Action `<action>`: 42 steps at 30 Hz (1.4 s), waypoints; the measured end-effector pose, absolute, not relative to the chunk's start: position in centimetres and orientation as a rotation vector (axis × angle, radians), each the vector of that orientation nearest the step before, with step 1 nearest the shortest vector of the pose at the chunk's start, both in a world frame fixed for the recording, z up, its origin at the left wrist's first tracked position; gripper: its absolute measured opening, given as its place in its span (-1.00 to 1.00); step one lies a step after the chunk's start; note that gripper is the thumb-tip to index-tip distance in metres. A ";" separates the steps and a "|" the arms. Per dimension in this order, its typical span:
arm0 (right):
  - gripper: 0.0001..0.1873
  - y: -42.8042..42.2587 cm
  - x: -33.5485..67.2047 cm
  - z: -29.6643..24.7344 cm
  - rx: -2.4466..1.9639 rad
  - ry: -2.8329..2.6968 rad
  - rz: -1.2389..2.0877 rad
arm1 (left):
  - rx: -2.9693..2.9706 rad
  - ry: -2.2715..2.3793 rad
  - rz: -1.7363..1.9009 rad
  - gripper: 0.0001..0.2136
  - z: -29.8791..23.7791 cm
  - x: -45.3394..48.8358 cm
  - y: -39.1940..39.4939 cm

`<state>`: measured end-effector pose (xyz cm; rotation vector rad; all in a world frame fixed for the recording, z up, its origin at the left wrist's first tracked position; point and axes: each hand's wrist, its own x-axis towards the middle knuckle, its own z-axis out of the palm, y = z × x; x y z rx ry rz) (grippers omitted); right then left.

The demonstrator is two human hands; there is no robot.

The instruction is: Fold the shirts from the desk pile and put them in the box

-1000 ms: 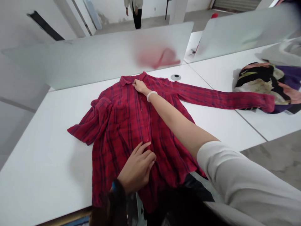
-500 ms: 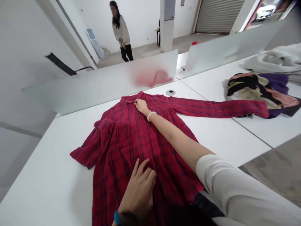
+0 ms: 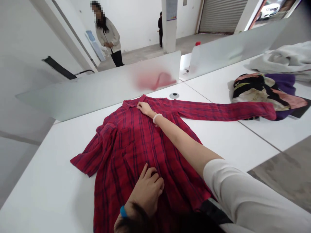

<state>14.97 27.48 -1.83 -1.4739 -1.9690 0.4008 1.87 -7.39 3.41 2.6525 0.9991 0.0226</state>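
Note:
A red plaid shirt (image 3: 145, 139) with dark stripes lies spread face up on the white table, collar at the far end. One sleeve reaches out to the right; the other is bent at the left. My right hand (image 3: 145, 108), with a pale bead bracelet on the wrist, pinches the shirt's front just below the collar. Over the lower front is my left hand (image 3: 149, 187), a blue band on its wrist. Its fingers are apart and loosely bent, holding nothing; whether they touch the cloth is unclear. Dark hair hides part of the near edge.
Frosted dividers (image 3: 104, 94) run along the back of the white table (image 3: 46, 181). A patterned cloth (image 3: 262, 90) lies under the right sleeve's cuff, with white fabric (image 3: 284, 60) behind it. A round cable hole (image 3: 174, 95) is near the collar. Two people stand beyond.
My left hand has shifted slightly right and its fingers are a little more bent. The right hand stays at the collar. A person behind the divider appears further left.

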 end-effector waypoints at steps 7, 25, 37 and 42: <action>-0.78 27.8 15.0 -2.3 -1.470 -1.944 0.382 | 2.516 0.891 0.097 -0.82 3.0 1.5 -7.0; -0.71 27.3 15.1 -2.7 -1.408 -1.919 0.425 | 2.561 1.381 0.384 -0.58 1.9 3.4 -9.1; -0.60 25.1 14.1 -1.9 -1.321 -2.295 -0.099 | 2.459 1.986 0.487 -0.59 6.5 -5.6 -5.5; -0.51 25.3 13.6 -2.3 -1.480 -2.332 -0.007 | 2.125 2.332 0.448 -0.56 6.7 -17.0 -1.9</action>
